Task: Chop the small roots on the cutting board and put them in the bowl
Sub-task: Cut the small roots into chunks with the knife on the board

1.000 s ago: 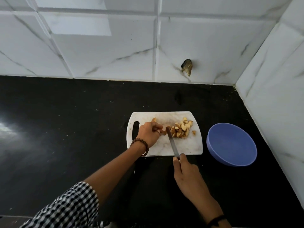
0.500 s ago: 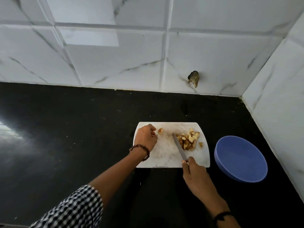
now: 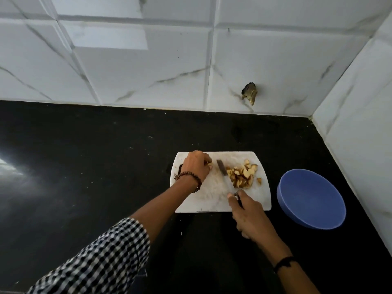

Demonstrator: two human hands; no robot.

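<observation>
Two grips are at work on the white cutting board (image 3: 212, 199), which lies on the black surface (image 3: 84, 166). Nearest me, the right grip (image 3: 251, 215) is closed round the handle of a knife (image 3: 224, 174). Its blade runs across the board, against the left edge of the pile of chopped roots (image 3: 241, 176). The blue bowl (image 3: 318, 221) sits just right of the board. Farther on, I see the left grip (image 3: 196, 166), fingers curled down, pinching a small root piece (image 3: 210, 167).
</observation>
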